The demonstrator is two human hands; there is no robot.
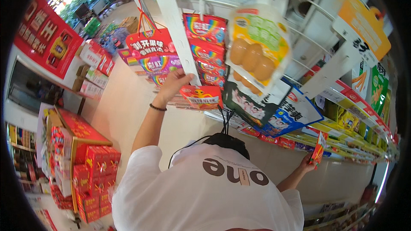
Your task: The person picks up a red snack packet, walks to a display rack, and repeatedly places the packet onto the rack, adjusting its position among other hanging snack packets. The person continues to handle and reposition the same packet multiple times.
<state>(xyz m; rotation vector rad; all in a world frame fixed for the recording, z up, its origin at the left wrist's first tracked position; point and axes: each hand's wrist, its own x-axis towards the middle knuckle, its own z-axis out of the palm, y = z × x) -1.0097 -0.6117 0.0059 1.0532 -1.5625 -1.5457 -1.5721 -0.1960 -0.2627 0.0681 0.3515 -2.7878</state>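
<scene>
My left hand (175,85) is at the lower end of a white slotted metal strip (175,22). The thumb lies across its front, and the other fingers are partly hidden behind it. Just below the thumb hangs a red snack packet (201,98); whether the hand touches it is unclear. Rainbow-printed candy bags hang on both sides: purple ones (157,64) to the left, red ones (207,27) to the right. Out to the right, my right hand (309,163) holds a red-and-white snack packet (319,149) upright beside the lower shelf rows.
A yellow-and-white pouch (257,48) and a blue-and-white snack bag (292,112) hang close in front. Shelves with price strips (350,98) curve along the right. Stacked red boxes (96,173) stand at left, below a red poster (48,38). Black cords (226,120) hang near my chest.
</scene>
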